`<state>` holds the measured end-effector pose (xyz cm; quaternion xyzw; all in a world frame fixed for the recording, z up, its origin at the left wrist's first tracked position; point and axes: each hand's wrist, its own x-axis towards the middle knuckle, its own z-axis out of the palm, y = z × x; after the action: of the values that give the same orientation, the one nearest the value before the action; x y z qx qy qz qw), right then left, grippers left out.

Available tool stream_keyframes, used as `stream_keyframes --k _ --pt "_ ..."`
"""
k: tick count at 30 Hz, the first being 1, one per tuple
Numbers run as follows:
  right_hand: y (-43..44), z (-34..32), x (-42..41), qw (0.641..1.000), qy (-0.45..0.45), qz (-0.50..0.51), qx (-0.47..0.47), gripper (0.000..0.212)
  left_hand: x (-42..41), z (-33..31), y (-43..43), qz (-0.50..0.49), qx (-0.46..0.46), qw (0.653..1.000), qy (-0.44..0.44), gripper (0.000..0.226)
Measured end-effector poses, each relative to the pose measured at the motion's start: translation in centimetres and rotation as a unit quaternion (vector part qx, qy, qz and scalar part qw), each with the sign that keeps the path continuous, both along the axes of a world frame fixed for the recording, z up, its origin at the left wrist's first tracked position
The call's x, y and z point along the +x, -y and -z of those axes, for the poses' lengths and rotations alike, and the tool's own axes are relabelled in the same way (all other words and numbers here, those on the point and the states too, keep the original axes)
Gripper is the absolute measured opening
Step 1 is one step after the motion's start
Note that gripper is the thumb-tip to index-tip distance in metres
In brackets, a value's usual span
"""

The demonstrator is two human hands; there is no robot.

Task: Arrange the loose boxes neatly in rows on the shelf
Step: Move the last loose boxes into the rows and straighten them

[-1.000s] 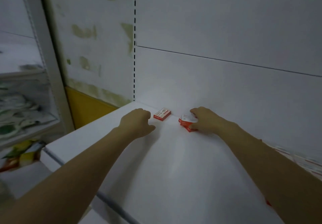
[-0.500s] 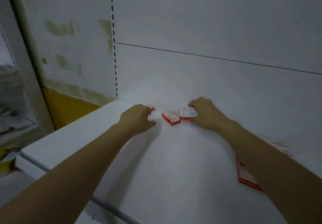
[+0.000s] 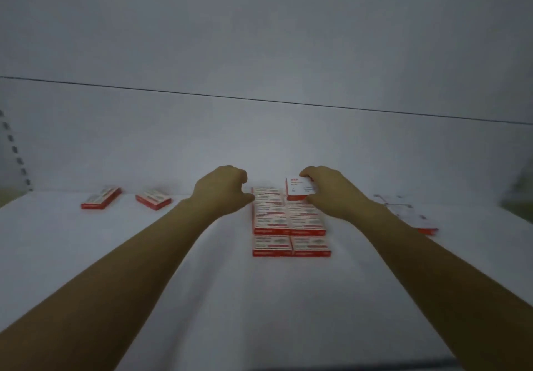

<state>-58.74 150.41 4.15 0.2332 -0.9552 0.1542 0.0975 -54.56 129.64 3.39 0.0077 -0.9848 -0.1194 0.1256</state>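
These look dead easy to handle. The small red-and-white cardboard box (image 3: 298, 190) should be light and stiff enough to pinch without crushing, though maybe a bit slick on the printed faces. I'd grab it by the edges rather than press on the flat top.

That's pretty much what the right hand (image 3: 331, 194) is doing: thumb at the lower edge, fingers curled over the top one. The box is tipped up with its white face toward the camera, just over the back right corner of the neat two-column block of matching boxes (image 3: 288, 226).

The left hand (image 3: 222, 193) sits right beside the block's back left corner, fingers curled into a loose fist — can't tell if anything's in it. Both forearms reach straight out over the white shelf (image 3: 259, 313).

Well left of the block, a skewed loose red box (image 3: 153, 200) lies near the back wall, with a second stray red box (image 3: 101, 198) further left. Right of the block there's a flat white pack with a red edge (image 3: 415, 220) — too blurry to say more.
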Motion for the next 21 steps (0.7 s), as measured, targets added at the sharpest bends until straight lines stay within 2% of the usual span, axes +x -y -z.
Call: stream_keyframes --k 6,11,16,21 --pt "-9.7 0.0 2.7 0.992 -0.001 0.123 0.008 0.052 -2.2 -0.1 -9.7 0.133 -0.008 0.991 -0.004 0.048" --pt "-17.0 0.5 5.6 0.976 -0.006 0.218 0.003 0.05 -3.1 -0.3 -17.3 0.223 -0.008 0.975 -0.008 0.045" --pt "-23.8 0.5 7.4 0.957 -0.013 0.29 0.004 0.054 -3.5 -0.3 -24.3 0.269 -0.015 0.963 -0.005 0.041" --pt "-29.6 0.9 7.5 0.949 -0.007 0.316 -0.001 0.055 -4.5 -0.2 -30.4 0.3 -0.013 0.954 -0.008 0.046"
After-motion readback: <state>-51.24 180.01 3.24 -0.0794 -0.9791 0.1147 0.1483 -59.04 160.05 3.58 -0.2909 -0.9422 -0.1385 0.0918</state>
